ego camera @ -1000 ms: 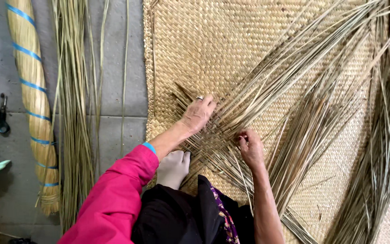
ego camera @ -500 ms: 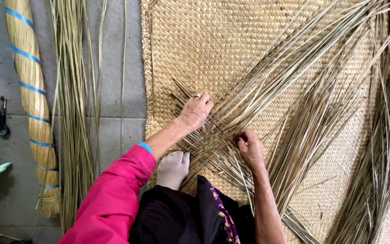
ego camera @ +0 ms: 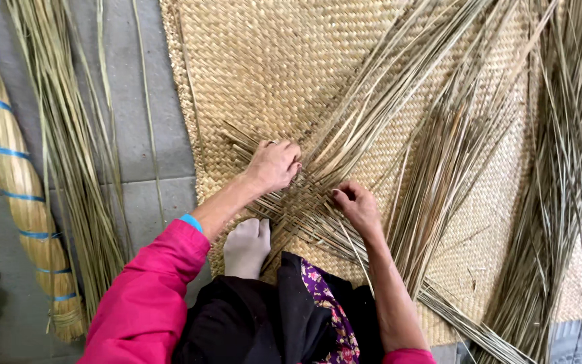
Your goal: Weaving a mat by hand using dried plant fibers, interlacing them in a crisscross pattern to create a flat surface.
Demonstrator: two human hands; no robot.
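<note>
Little had shifted since the earlier frame: the left hand (ego camera: 274, 164) stayed curled, fingers pressing down on the crossing reed strips (ego camera: 304, 202), while the right hand (ego camera: 357, 207) kept a pinch on one strip. These strips lay on a woven mat (ego camera: 271, 61) spread over a grey paved floor (ego camera: 129, 121). Loose reeds (ego camera: 75, 155) and a bound bundle (ego camera: 15, 182) lay to the left.
</note>
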